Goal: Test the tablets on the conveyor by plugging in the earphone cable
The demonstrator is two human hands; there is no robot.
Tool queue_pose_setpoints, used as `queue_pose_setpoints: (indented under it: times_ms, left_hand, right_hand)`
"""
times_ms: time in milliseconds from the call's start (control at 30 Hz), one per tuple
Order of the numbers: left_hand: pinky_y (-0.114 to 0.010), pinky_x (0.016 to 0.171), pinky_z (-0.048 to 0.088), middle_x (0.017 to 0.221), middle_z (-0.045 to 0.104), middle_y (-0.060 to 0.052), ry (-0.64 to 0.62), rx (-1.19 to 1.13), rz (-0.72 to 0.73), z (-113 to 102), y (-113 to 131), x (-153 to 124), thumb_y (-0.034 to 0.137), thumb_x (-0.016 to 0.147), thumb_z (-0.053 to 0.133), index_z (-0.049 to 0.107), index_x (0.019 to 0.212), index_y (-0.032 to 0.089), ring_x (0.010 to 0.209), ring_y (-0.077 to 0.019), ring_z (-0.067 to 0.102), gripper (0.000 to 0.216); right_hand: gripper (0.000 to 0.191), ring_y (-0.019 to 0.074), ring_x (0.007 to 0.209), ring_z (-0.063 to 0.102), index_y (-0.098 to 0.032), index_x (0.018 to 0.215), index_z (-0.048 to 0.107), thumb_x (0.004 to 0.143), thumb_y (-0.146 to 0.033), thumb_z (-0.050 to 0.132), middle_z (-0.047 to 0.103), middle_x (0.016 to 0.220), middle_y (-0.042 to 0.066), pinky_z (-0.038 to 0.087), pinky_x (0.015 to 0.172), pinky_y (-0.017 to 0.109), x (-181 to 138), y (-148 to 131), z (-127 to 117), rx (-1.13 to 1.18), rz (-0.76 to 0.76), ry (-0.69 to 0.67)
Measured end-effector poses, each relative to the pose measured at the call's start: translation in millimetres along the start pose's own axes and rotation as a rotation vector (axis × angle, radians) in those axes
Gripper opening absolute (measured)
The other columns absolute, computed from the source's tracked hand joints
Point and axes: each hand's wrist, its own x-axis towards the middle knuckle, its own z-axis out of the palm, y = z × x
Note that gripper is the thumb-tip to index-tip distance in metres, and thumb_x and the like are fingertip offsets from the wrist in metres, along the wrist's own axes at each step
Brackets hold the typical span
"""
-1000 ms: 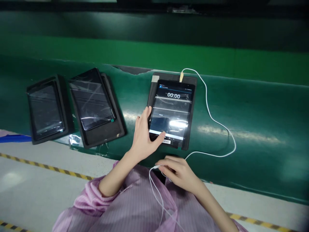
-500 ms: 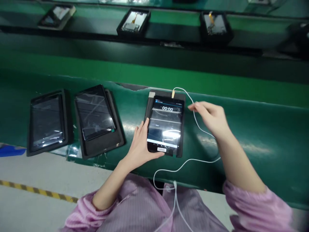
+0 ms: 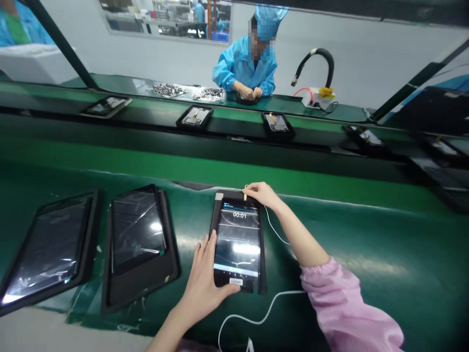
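Observation:
A tablet (image 3: 238, 244) lies on a dark tray (image 3: 217, 210), its lit screen reading 00:01. My left hand (image 3: 201, 281) grips its lower left corner, fingers along the left edge and thumb on the bottom edge near a white label (image 3: 236, 281). At the tablet's top edge, my right hand (image 3: 262, 194) pinches the yellowish plug (image 3: 245, 197) of a white cable (image 3: 274, 227). The cable runs behind my right forearm and loops in front of me. To the left, two dark-screened tablets, a nearer one (image 3: 137, 230) and a farther-left one (image 3: 49, 244), rest on dark trays.
Beyond the green bench (image 3: 366, 244), a conveyor belt (image 3: 146, 120) carries several opened devices, among them one in a black tray (image 3: 195, 116). Across it, a co-worker in blue (image 3: 247, 63) handles something dark. Small parts (image 3: 168, 90) and a black flexible hose (image 3: 322, 56) are beside them.
My right hand has moved from beside the tablet up to the plug and closed on it. The screen went from 00:00 to 00:01. My view has tilted up, showing the co-worker.

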Motion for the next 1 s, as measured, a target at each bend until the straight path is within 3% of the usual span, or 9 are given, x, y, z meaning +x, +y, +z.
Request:
queue_pose_setpoints:
  times_ms: [300, 767, 1000]
  left_hand:
    - [-0.067, 0.118, 0.014, 0.165, 0.014, -0.01, -0.017, -0.011, -0.053, 2.3, -0.1, 1.8, 0.033, 0.067, 0.079, 0.0, 0.156, 0.031, 0.15, -0.0406, 0.003, 0.119]
    - [-0.068, 0.116, 0.018, 0.165, 0.014, -0.009, 0.012, 0.033, 0.015, 8.8, -10.5, 2.4, 0.033, 0.069, 0.079, -0.008, 0.155, 0.036, 0.15, -0.0399, 0.006, 0.122]
    - [-0.068, 0.118, 0.011, 0.166, 0.006, -0.009, -0.026, 0.022, 0.09, 1.6, -3.0, 1.4, 0.032, 0.076, 0.074, -0.015, 0.153, 0.037, 0.15, -0.037, 0.002, 0.117]
  right_hand:
    - [0.023, 0.0158, 0.064, 0.059, -0.015, 0.062, 0.066, 0.076, -0.034, 0.069, 0.066, 0.066, 0.002, 0.045, 0.065, 0.027, 4.0, -4.3, -7.1, 0.215, 0.108, -0.158]
    - [0.026, 0.0123, 0.057, 0.052, -0.016, 0.059, 0.065, 0.068, -0.035, 0.081, 0.061, 0.06, -0.001, 0.042, 0.059, 0.025, 8.1, -4.2, -11.6, 0.352, 0.217, -0.206]
    - [0.024, 0.011, 0.054, 0.053, -0.014, 0.062, 0.064, 0.082, -0.024, 0.074, 0.061, 0.059, -0.002, 0.043, 0.058, 0.024, 11.4, -1.3, -6.5, 0.347, 0.241, -0.191]
